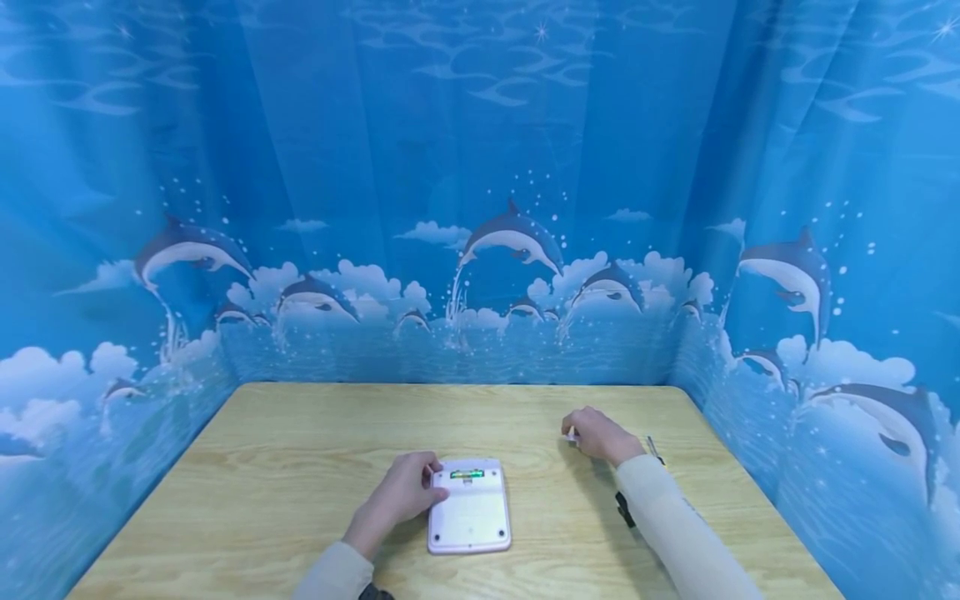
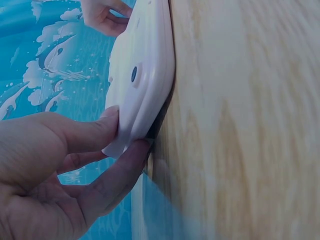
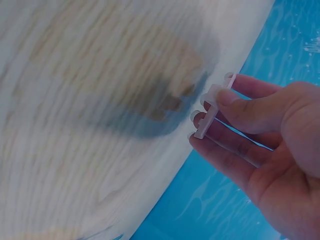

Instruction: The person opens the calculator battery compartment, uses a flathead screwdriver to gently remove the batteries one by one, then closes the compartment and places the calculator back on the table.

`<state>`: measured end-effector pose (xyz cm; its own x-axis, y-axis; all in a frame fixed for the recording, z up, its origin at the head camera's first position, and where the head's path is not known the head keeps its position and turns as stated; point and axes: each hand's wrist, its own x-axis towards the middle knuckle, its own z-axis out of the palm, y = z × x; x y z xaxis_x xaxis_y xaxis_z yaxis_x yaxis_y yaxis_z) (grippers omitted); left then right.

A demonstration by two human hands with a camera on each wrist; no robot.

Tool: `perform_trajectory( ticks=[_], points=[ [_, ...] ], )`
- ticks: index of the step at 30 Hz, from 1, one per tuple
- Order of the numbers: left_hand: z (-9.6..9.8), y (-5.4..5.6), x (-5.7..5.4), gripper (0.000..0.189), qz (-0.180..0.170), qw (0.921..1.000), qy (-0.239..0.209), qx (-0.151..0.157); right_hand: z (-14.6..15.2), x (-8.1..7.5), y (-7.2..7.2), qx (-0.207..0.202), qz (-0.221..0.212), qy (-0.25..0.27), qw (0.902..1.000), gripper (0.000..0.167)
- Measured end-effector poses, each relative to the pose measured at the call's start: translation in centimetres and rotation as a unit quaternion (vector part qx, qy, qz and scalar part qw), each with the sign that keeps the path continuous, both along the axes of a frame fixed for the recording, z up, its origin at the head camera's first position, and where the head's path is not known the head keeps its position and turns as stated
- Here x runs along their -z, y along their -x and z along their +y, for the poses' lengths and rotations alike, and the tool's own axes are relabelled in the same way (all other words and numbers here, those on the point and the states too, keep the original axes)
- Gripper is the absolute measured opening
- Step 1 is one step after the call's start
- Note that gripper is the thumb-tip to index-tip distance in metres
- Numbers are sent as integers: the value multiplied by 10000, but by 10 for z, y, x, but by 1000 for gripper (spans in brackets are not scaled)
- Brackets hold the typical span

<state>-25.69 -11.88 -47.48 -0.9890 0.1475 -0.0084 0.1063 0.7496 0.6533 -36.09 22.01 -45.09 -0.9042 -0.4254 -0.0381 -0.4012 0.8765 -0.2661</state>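
A pale pinkish-white calculator lies face down on the table, its back upward with small dark feet at the corners. In its open battery slot sits a green battery. My left hand pinches the calculator's left edge between thumb and fingers; the left wrist view shows this edge of the calculator close up. Off to the right, above the table, my right hand holds a small whitish battery cover between thumb and fingertips. Small tabs stick out along the cover's edge.
Beyond the right forearm lies a screwdriver, partly hidden by the sleeve. The wooden table is bordered at the back and sides by a blue curtain printed with dolphins.
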Motion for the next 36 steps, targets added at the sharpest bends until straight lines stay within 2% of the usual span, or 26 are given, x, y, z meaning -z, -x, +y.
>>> perform_trajectory(
  ticks=[14,25,32,36],
  points=[
    [4,0,-3,31,-40,9998,92,-163,8,0,0,-119,120,-4,9999,26],
    [-1,-2,-4,29,115,9998,88,-113,5,2,4,-262,145,-39,9995,19],
    [-1,-1,-5,30,96,10000,5,-4,9,4,4,-120,189,-126,9997,19],
    [0,-2,-4,30,83,10000,9,1,12,7,4,-193,283,-113,9993,17]
  ],
)
